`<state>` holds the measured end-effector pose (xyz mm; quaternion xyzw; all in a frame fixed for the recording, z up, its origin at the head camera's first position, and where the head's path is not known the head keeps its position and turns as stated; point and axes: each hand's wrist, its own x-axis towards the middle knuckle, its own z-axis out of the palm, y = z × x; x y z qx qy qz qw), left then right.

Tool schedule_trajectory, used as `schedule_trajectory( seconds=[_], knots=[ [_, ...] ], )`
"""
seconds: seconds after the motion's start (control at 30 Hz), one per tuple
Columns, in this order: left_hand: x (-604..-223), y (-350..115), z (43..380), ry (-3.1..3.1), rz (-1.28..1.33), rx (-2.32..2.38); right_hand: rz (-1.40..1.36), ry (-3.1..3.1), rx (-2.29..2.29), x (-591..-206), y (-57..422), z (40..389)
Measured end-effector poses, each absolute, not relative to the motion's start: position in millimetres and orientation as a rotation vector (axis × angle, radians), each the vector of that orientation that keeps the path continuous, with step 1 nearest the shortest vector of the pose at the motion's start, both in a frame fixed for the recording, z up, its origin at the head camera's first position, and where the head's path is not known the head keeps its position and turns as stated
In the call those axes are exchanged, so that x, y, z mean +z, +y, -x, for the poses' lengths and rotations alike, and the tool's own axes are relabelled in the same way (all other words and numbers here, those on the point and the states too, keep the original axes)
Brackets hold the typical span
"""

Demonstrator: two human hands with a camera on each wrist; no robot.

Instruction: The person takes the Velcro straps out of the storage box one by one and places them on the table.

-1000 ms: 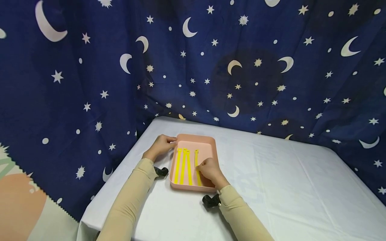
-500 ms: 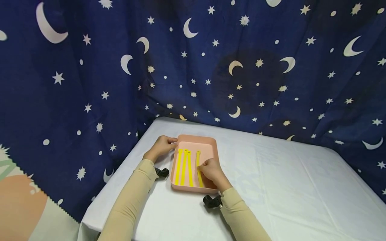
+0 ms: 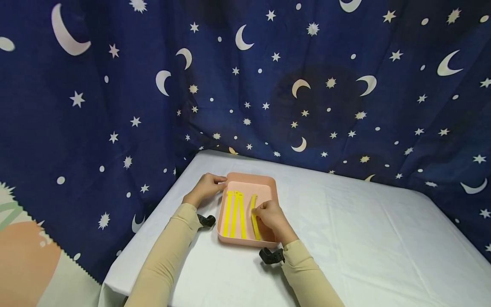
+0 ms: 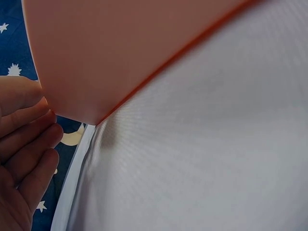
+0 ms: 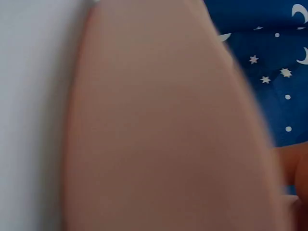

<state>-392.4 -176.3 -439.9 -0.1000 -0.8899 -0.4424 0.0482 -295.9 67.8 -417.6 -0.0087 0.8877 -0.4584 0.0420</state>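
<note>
A pink tray [image 3: 248, 244] lies on the white table, and in the head view several yellow straps with small buckle-like heads are inside it. On the tray's left side, three straps [image 3: 235, 215] lie side by side, the two right-hand ones meeting at their heads. My right hand [image 3: 271, 215] pinches a separate strap [image 3: 256, 230] near its middle, toward the tray's right side. At the far-left corner, my left hand [image 3: 207, 186] touches the tray wall with its fingers fairly straight; the left wrist view shows the fingertips [image 4: 50, 132] right at that corner. The right wrist view shows mostly tray wall [image 5: 163, 120].
The white-covered table [image 3: 353, 238] stretches off to the right of the tray. A dark blue curtain [image 3: 268, 85] with moons and stars hangs behind and to the left. Black wrist-worn mounts [image 3: 271, 256] sit close to the tray's near side and left side.
My right hand and the pinched strap have shifted slightly to the right within the tray. My left hand stays at the corner, and the three straps lie as before.
</note>
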Motion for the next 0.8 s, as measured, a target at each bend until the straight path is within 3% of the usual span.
schedule_trajectory(
  seconds=[0.8],
  knots=[
    [-441, -174, 393, -2.727, 0.288, -1.331, 0.056, 2.574, -1.686, -382, 109, 301]
  ],
)
